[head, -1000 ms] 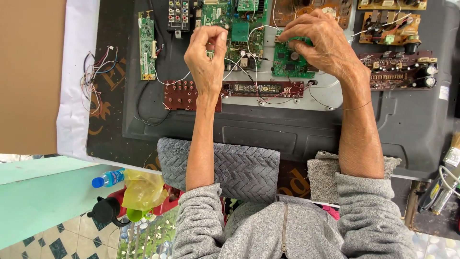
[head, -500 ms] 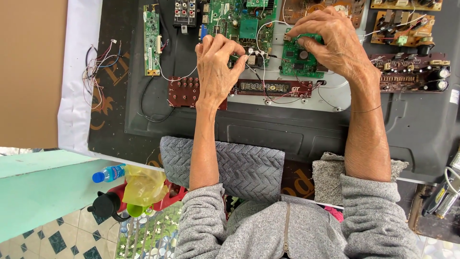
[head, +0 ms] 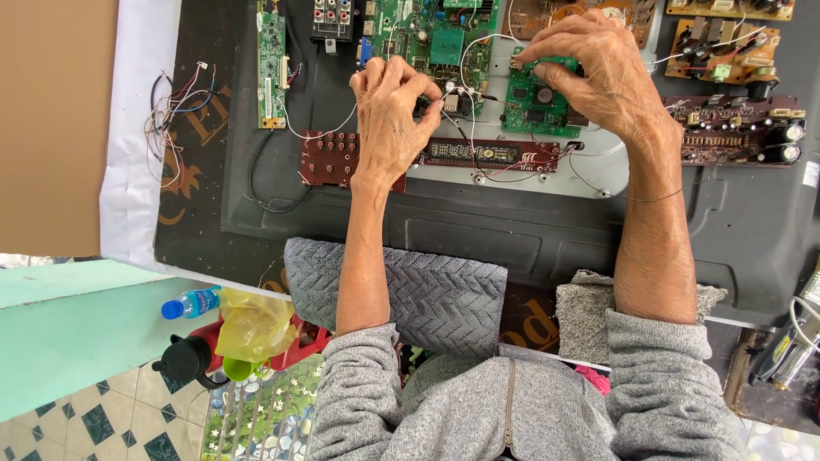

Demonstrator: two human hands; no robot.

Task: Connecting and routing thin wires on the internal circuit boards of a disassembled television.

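My left hand (head: 389, 115) is closed, its fingertips pinching a small connector on thin wires (head: 440, 101) just above a long dark-red circuit board (head: 478, 155). My right hand (head: 598, 72) rests on a small green circuit board (head: 534, 98) and grips its upper edge with curled fingers. Both boards lie on the open back of a flat dark television panel (head: 478, 230). White and red wires run between the boards. My right palm hides part of the green board.
A narrow green board (head: 272, 64) stands at the left, a large green board (head: 436, 38) at top centre, brown boards (head: 735, 128) at the right. A grey quilted cushion (head: 436, 290) lies under my forearms. Loose wires (head: 171, 115), a water bottle (head: 192, 303) and a yellow bag (head: 252, 324) are at the left.
The view has shifted slightly. My left hand has dropped and moved right, from raised above the boards to the wires by the dark-red board. My right hand stays on the green board.
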